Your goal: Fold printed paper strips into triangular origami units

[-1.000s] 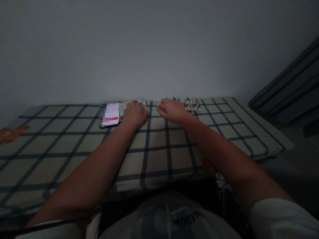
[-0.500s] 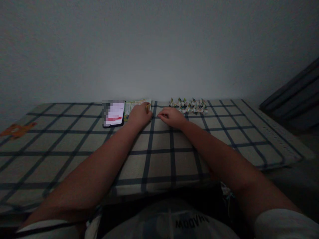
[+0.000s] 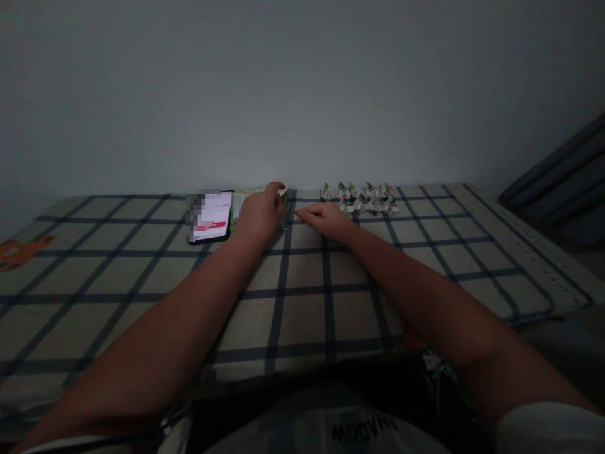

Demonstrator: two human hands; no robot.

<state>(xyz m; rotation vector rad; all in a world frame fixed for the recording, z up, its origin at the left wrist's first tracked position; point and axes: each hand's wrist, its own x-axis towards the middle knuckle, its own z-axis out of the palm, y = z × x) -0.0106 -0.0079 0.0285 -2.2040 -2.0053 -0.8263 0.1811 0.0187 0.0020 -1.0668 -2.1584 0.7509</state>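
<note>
My left hand (image 3: 259, 215) rests near the far edge of the checked cloth (image 3: 142, 277), its fingers curled over the right end of a stack of printed paper sheets (image 3: 242, 200). My right hand (image 3: 322, 219) lies just to its right, palm down, fingers pointing left and close together, fingertips touching the cloth beside the stack. Whether it pinches anything is hidden in the dim light. A cluster of several small folded paper pieces (image 3: 360, 197) lies right of my right hand, against the wall.
A lit phone (image 3: 212, 215) lies left of the paper stack. An orange patch (image 3: 21, 250) marks the cloth at far left. A grey wall stands behind, and dark striped fabric (image 3: 558, 189) slopes at far right. Small scraps (image 3: 437, 369) sit by my right forearm.
My left hand lifted its fingers up onto the right end of the paper stack. My right hand slid slightly left toward it. The view shifted a little.
</note>
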